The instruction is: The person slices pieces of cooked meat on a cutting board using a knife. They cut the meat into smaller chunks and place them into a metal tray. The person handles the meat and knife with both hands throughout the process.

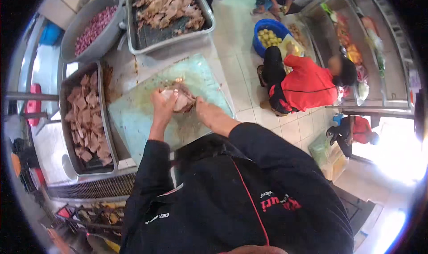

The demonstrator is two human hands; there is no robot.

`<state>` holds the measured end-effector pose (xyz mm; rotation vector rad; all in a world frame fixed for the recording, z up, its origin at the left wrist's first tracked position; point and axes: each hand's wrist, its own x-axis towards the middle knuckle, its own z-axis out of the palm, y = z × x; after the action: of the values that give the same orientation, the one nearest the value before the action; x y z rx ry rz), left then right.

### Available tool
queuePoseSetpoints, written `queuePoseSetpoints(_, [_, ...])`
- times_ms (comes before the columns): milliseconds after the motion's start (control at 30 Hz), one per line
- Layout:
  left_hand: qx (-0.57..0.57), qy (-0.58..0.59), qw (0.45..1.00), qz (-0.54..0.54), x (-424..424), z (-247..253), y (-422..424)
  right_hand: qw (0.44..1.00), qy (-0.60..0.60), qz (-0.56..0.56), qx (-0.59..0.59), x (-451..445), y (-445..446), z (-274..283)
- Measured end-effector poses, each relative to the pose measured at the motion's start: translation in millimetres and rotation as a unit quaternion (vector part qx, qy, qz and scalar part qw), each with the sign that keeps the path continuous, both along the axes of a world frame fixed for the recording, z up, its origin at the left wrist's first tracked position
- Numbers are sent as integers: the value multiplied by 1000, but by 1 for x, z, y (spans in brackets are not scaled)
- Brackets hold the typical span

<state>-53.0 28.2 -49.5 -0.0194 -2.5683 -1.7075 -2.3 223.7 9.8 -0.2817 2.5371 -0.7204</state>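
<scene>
On a pale green cutting board (133,120), my left hand (162,105) grips a piece of cooked meat (183,102) from its left side, thumb on top. My right hand (212,113) is curled at the meat's right edge, around what looks like a knife; the blade is hard to make out against the meat. Small scraps and brownish juice lie on the board around the piece. To the left, a deep metal tray (113,147) holds many cut slabs of meat (88,120). Beyond the board, another metal tray (170,41) contains torn meat pieces (170,8).
A big metal pot (110,36) of chopped red onions stands at the far left. On the floor to the right, a person in red (307,83) sits by a blue tub (259,46) of peeled potatoes. Shelves (388,53) with bagged produce line the right wall.
</scene>
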Motion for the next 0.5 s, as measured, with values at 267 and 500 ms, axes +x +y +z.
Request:
queuePoseSetpoints(267, [97, -52, 994, -10, -16, 18, 13, 986, 29, 13, -162, 11, 24, 59])
queuePoseSetpoints(500, [37, -37, 998, 25, -6, 4, 6, 994, 58, 2, 90, 51, 34, 33])
